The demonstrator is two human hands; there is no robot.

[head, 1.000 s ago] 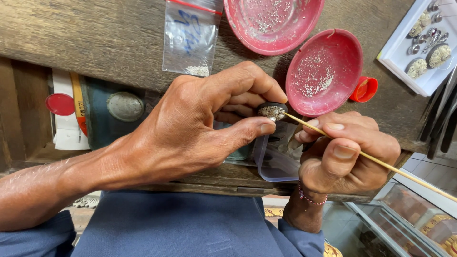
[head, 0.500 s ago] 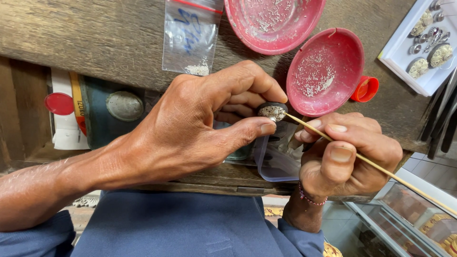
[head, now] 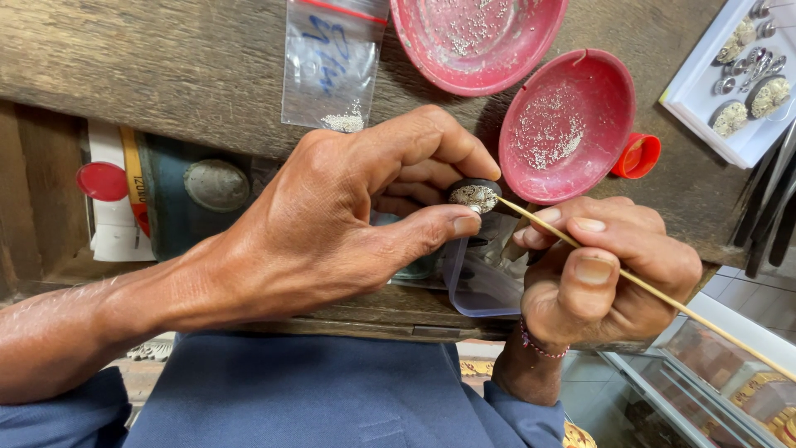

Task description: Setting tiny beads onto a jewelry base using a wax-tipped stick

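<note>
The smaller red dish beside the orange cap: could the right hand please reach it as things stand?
Probably yes: the right hand lies just below the smaller red dish with nothing between, though its grip is taken up by the thin stick.

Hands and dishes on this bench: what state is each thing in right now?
left hand: pinching a small dark oval piece, its top packed with tiny beads
right hand: gripping a thin wooden stick, tip at the piece
two red dishes: open, sprinkled with beads
plastic bag: lying flat, nearly empty
white tray: holding several pieces
</note>
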